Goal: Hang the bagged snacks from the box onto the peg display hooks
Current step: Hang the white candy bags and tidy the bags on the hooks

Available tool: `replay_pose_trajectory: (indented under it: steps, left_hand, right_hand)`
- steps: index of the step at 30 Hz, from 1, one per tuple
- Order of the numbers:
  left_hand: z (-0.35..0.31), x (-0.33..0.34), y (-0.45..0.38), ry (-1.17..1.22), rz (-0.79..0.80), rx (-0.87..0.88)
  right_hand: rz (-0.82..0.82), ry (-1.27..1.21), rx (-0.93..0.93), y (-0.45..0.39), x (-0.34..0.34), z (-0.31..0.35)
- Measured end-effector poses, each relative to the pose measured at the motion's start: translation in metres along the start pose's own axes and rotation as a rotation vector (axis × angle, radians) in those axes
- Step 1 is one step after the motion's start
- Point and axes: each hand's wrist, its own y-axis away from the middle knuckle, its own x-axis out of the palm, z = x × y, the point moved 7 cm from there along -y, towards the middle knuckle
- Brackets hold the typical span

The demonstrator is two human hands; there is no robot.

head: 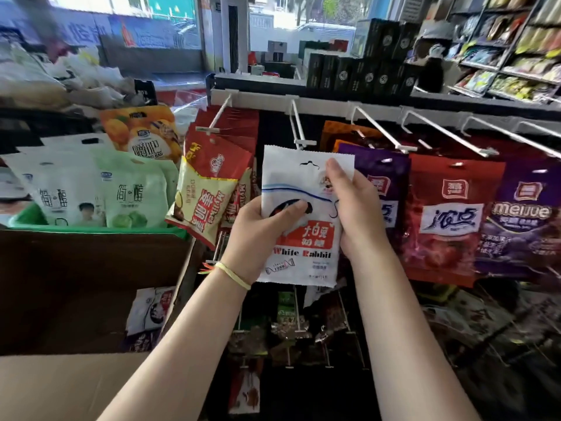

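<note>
Holding the white snack bag (299, 214) at centre frame, you are gripping it with left hand (258, 235) and right hand (353, 205), fingers clamped on both edges. It is looking light, soft, slippery; pinch near the hang hole, just below the empty peg hook (299, 129).

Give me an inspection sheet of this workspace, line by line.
Surface: peg rail with white hooks.
Job's things: White Rabbit bag held just below the empty hook, not yet hung; cardboard box at left, more bags inside.
Clutter: green-and-white bags in a green basket.
Hands: left hand and right hand grip the bag.
Cables: nothing seen.
Surroundings: stocked shelves, a person there, windows behind.
</note>
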Motion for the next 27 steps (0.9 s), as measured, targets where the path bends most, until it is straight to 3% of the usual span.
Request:
replay_pose_trajectory:
  steps: [3,6,9,12,17,22,27]
  left_hand:
    - [-0.007,0.0,-0.007,-0.045,-0.124,0.122]
    - [-0.023,-0.001,-0.006,-0.209,-0.248,0.382]
    - [-0.031,0.005,-0.006,-0.449,-0.235,0.569]
    - [-0.031,0.006,-0.013,-0.648,-0.291,0.507]
    - [-0.025,0.005,-0.014,-0.715,-0.342,0.458]
    - [-0.031,0.007,-0.01,-0.711,-0.388,0.537]
    - [-0.034,0.006,-0.016,-0.743,-0.401,0.477]
  right_hand:
    - [-0.003,0.035,-0.033,-0.015,0.002,0.003]
    - [0.001,0.088,-0.058,-0.027,0.006,0.003]
    - [-0.015,0.112,-0.069,-0.032,0.008,0.003]
    - [-0.033,0.13,-0.084,-0.035,0.008,0.001]
    - [-0.071,0.251,-0.198,-0.036,0.009,0.004]
    - [-0.117,0.277,-0.277,-0.034,0.008,0.011]
    - [-0.125,0.382,-0.266,-0.038,0.012,0.015]
